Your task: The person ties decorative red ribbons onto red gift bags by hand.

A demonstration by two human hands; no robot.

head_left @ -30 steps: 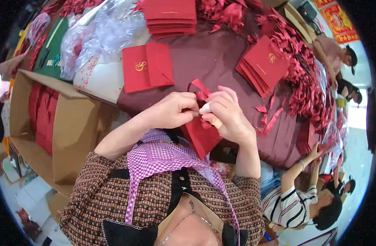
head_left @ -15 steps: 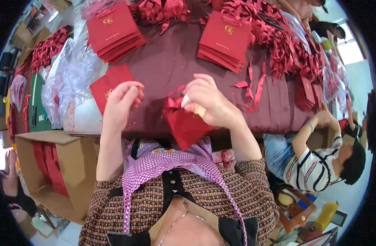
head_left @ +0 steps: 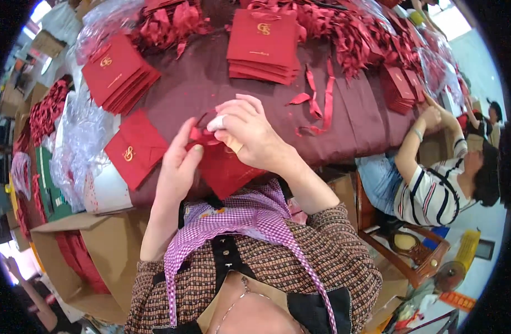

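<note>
A red paper gift bag (head_left: 225, 171) hangs tilted in front of me at the table's near edge. My right hand (head_left: 252, 136), with a white wrap on one finger and a tan one on another, pinches the bag's red ribbon (head_left: 198, 133). Just left of it is my left hand (head_left: 179, 167), its thumb and forefinger apart beside the ribbon's loop. Whether the forefinger touches the ribbon is hard to tell. Another red bag (head_left: 134, 149) lies flat by my left hand. Two stacks of red bags, one left (head_left: 119, 75) and one in the middle (head_left: 262, 47), stand beyond.
Loose ribbons (head_left: 317, 103) lie right of my hands on the dark red tablecloth (head_left: 202, 72). Heaped ribbons (head_left: 344, 33) line the far side. Clear plastic (head_left: 80, 150) lies left. An open cardboard box (head_left: 105, 261) stands below left. A co-worker (head_left: 433, 183) sits at right.
My left hand has moved in toward the ribbon, and its thumb and forefinger have parted. My right hand still holds the bag's ribbon. The whole view has shifted and turned slightly.
</note>
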